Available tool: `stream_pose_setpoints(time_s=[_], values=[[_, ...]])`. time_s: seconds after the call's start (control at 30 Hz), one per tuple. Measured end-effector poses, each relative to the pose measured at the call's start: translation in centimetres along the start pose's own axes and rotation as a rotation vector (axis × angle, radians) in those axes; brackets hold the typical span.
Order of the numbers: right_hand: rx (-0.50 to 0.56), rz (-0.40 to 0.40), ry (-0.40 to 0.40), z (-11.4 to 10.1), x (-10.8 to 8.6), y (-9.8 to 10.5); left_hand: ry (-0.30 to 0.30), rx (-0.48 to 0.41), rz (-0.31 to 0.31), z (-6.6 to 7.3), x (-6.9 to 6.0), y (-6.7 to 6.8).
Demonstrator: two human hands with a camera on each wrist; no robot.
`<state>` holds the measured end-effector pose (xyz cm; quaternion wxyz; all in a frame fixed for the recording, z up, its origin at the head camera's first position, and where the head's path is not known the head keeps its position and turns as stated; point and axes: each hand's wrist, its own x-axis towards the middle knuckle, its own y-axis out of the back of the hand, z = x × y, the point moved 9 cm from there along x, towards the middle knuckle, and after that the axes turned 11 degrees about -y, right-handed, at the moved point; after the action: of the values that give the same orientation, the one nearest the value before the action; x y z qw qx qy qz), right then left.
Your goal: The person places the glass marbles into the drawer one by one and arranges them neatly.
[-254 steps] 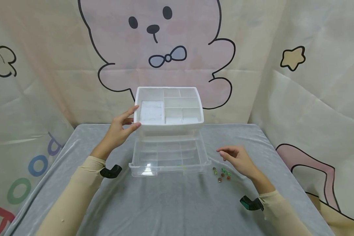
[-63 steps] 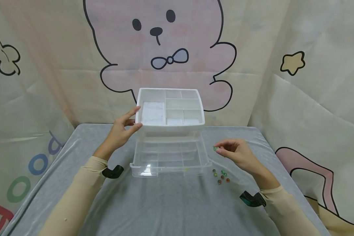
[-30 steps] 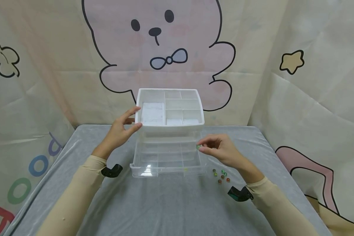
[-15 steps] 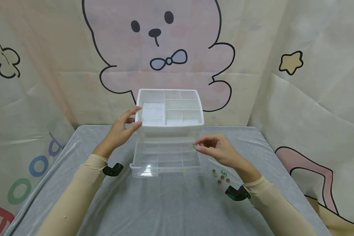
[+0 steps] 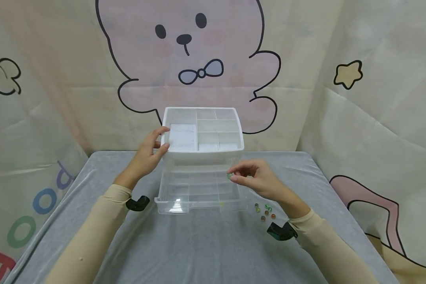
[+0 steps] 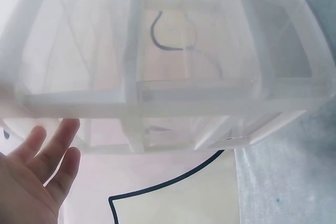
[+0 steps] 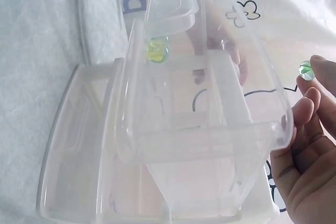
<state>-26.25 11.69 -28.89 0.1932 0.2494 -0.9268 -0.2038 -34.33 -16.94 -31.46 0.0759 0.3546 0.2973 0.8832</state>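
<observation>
In the head view my left hand (image 5: pixel 141 162) holds the left edge of a white divided tray (image 5: pixel 207 147), which stands tilted at the top of a clear plastic storage box (image 5: pixel 202 206). Thumb and forefinger lie on its rim. My right hand (image 5: pixel 260 181) pinches a clear marble with green swirls (image 5: pixel 229 176) between thumb and fingertip, over the right side of the box's divided clear compartment. The right wrist view shows that marble (image 7: pixel 306 70) at the fingertips, beyond the clear wall. Inside the clear plastic, a yellow-green marble (image 7: pixel 157 50) shows near the front.
Several loose marbles (image 5: pixel 266 212), green and reddish-brown, lie on the grey cloth to the right of the box. The grey-covered table (image 5: pixel 198 252) ends at a printed fabric backdrop (image 5: pixel 287 35) behind and at both sides.
Earlier my right hand was above the loose marbles; it picked up a green marble and carried it left, over the clear box. My left hand keeps its hold on the tray.
</observation>
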Motion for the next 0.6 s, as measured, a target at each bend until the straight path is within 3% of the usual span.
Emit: stream_pose_setpoints(time_s=[0.17,0.6], values=[[0.023,-0.022,0.022,-0.3,0.3,-0.7,-0.037,0.029,0.015,0.1,0.0,-0.2],[0.017,-0.060,0.003,-0.1,0.9,-1.5,-0.032,-0.050,0.023,-0.3,-0.2,-0.9]])
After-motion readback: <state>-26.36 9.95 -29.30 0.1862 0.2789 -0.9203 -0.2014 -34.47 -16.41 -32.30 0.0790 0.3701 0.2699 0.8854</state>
